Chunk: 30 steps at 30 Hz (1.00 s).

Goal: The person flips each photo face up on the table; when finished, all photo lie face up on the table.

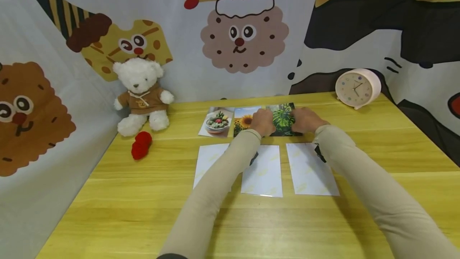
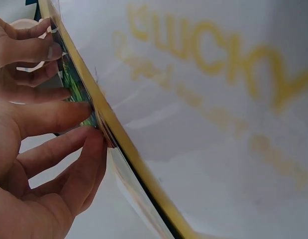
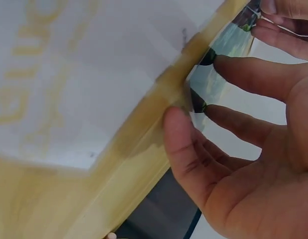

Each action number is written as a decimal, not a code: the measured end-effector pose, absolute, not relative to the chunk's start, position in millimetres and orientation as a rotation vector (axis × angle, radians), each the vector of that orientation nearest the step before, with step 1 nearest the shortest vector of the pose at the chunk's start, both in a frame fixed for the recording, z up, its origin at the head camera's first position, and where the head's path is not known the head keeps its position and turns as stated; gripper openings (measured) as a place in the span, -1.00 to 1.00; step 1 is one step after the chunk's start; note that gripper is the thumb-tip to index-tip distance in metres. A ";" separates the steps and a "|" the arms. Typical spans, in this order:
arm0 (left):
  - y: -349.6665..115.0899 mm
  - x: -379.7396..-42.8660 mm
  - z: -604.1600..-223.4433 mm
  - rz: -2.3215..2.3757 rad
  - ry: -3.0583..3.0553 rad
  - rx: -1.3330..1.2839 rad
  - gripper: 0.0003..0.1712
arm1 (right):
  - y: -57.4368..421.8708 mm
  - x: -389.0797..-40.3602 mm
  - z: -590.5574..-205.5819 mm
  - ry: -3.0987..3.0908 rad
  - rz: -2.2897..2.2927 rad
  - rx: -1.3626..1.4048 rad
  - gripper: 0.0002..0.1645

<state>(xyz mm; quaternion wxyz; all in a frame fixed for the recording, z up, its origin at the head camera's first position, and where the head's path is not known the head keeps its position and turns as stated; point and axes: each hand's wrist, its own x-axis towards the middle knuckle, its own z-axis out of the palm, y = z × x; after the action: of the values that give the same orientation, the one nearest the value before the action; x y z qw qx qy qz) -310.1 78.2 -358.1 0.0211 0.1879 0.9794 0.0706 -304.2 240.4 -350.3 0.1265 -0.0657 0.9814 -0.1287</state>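
Note:
A watermelon photo card (image 1: 283, 120) lies at the right end of a row of three on the wooden table. My left hand (image 1: 263, 122) grips its left edge, thumb and fingertips close together in the left wrist view. On the opposite edge my right hand (image 1: 308, 120) holds the card; its fingertips (image 3: 221, 64) meet the dark corner in the right wrist view. A sunflower photo card (image 1: 245, 119) sits just left of the left hand and is partly covered by it. Further left is a card of potted succulents (image 1: 217, 122).
Nearer me lie three white sheets: a left one (image 1: 208, 161) partly under my left forearm, a middle one (image 1: 264, 175) and a right one (image 1: 310, 173). A white teddy bear (image 1: 143, 97) sits at the back left behind a red fuzzy object (image 1: 141, 146). A pink clock (image 1: 357, 88) stands back right.

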 end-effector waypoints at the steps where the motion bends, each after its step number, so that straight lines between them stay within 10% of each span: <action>1: 78.5 -310.2 -358.1 0.218 3.039 0.588 -0.57 | 239.7 -304.2 -349.8 2.850 -0.352 -0.188 -0.28; 23: 68.8 -316.2 -359.6 0.395 3.016 0.549 -0.56 | 239.1 -300.2 -350.3 2.829 -0.300 -0.159 -0.29; 30: 34.3 -317.0 -346.6 0.917 2.885 0.514 -0.83 | 246.6 -297.2 -344.7 2.779 -0.416 -0.237 -0.21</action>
<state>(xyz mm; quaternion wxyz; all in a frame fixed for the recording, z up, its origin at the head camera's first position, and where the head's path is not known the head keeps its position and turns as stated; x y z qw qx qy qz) -317.0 34.3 -346.6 0.0355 0.1673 0.9390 0.2985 -297.2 246.6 -344.7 0.1601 -0.0829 0.9728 -0.1456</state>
